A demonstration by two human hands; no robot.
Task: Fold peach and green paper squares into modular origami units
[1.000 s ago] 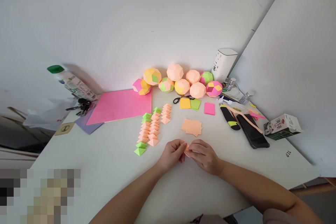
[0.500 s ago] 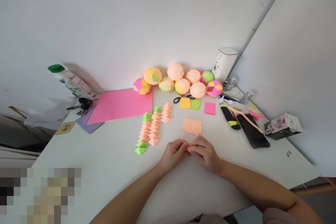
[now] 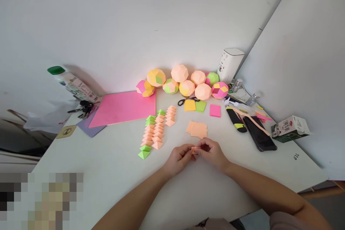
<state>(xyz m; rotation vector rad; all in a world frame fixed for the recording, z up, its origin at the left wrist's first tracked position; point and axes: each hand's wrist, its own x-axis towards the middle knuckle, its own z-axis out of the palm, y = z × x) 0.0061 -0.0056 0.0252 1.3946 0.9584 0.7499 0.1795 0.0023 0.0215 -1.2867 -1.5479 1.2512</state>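
Observation:
Between the fingertips of both hands is a small piece of peach paper [image 3: 194, 148], partly hidden by the fingers. My left hand [image 3: 179, 158] pinches its left side; my right hand [image 3: 212, 153] grips it from the right. Just beyond them lie loose peach paper squares [image 3: 198, 129]. Left of the hands, folded peach paper units [image 3: 157, 145] stand nested in rows, with green folded units [image 3: 144, 155] at the near end. Behind the squares are yellow sheets [image 3: 190, 105], green sheets [image 3: 201, 106] and a pink pad [image 3: 215, 110].
Several faceted paper balls [image 3: 179, 74] line the wall. Black scissors [image 3: 181, 102] lie before them. A pink sheet [image 3: 124, 109] and a bottle [image 3: 75, 84] are at left. On the right are a utility knife [image 3: 236, 119], a phone [image 3: 258, 134], a milk carton [image 3: 291, 128] and a white container [image 3: 231, 64].
My right hand's fingers have shifted their hold, and more of the peach paper shows between the hands. The objects on the table stay where they were.

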